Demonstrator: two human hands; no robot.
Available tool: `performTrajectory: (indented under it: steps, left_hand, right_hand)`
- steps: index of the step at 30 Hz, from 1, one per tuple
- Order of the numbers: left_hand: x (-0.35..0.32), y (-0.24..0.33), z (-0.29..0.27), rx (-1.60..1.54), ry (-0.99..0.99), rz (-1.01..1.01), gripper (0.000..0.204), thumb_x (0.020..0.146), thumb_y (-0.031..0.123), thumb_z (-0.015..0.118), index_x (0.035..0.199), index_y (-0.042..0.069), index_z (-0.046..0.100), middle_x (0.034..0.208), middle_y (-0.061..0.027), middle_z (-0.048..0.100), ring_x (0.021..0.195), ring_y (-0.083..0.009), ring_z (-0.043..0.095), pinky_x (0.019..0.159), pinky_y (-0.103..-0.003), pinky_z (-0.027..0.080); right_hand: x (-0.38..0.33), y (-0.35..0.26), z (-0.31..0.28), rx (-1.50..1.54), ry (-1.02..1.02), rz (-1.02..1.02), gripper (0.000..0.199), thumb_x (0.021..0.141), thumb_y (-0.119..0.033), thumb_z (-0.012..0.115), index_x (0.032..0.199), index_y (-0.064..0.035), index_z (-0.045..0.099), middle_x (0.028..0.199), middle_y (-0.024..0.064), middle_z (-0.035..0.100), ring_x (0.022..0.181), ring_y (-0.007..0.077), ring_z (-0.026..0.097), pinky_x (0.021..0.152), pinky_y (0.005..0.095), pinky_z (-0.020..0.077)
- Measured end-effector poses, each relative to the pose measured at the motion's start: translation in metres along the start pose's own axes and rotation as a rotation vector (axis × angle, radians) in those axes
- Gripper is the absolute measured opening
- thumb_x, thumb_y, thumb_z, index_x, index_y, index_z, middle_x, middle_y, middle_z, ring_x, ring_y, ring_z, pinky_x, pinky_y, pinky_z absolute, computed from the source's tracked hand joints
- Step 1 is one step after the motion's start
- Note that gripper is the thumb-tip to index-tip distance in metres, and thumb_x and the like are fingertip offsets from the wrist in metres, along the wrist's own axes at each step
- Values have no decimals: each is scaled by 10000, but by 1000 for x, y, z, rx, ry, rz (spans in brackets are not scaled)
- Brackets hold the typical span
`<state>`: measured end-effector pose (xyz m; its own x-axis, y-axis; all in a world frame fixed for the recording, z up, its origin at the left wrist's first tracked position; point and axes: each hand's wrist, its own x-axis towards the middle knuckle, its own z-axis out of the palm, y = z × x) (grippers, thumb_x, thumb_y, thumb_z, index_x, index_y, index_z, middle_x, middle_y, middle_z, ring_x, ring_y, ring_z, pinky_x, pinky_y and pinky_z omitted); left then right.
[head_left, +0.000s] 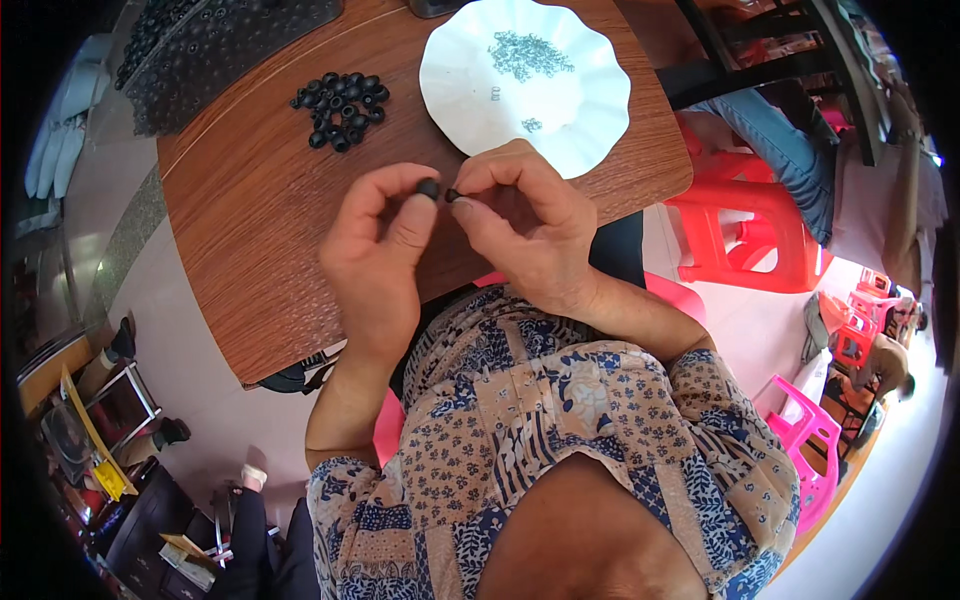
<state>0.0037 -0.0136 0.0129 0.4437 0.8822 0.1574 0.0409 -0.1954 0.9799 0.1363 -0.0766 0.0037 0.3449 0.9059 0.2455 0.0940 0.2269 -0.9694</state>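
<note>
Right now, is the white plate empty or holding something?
Holding something: small greyish pieces lie in separate clusters on the white plate, with bare areas showing around them.

Bright light leaves pale glare on the wooden tabletop [280, 310], and edges bend toward black corners.

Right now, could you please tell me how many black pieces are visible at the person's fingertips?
2: the larger black piece is in the left hand, and the smaller black piece is in the right hand. More may be hidden behind the curled fingers.
</note>
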Motion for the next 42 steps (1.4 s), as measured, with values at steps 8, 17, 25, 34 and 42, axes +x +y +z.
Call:
performTrajectory:
  steps: [8, 17, 25, 34, 42]
  left_hand:
    - [-3, -7, 12, -1046, 56, -610, 184, 952, 123, 491, 1062, -9, 558, 969, -71, 598, 932, -144, 563, 845, -265, 452]
    - [4, -35, 8, -1234, -97, -615, 193, 936, 142, 529, 1045, -14, 561, 915, -72, 592, 760, -121, 515, 671, -256, 421]
    - [6, -35, 10, -1197, -72, -592, 195, 926, 133, 543, 1038, -25, 562, 867, -67, 583, 687, -115, 479, 588, -257, 385]
    - [4, -35, 12, -1211, -50, -578, 179, 923, 119, 545, 1035, -19, 568, 855, -73, 585, 673, -113, 489, 579, -257, 390]
    - [4, -35, 12, -1195, -40, -569, 156, 919, 101, 547, 1015, -18, 580, 847, -77, 590, 661, -111, 492, 567, -254, 391]
  right_hand:
    - [4, 0, 9, -691, -64, -629, 234, 600, 2, 665, 831, -13, 634, 836, 60, 562, 734, 238, 515, 640, 322, 420]
    - [22, 7, -24, -727, 16, -619, 195, 643, -8, 669, 836, -30, 657, 792, 81, 590, 699, 247, 533, 613, 333, 430]
    - [68, 20, -45, -1097, 40, -364, 114, 688, -79, 711, 778, -32, 657, 732, 102, 606, 694, 295, 559, 618, 379, 446]
    - [74, 36, -29, -1403, -63, -453, 115, 639, -81, 681, 663, -32, 579, 679, 124, 541, 692, 292, 529, 619, 400, 399]
    - [75, 32, -33, -1288, -38, -433, 97, 671, -73, 681, 705, -29, 601, 681, 117, 540, 693, 291, 529, 624, 395, 410]
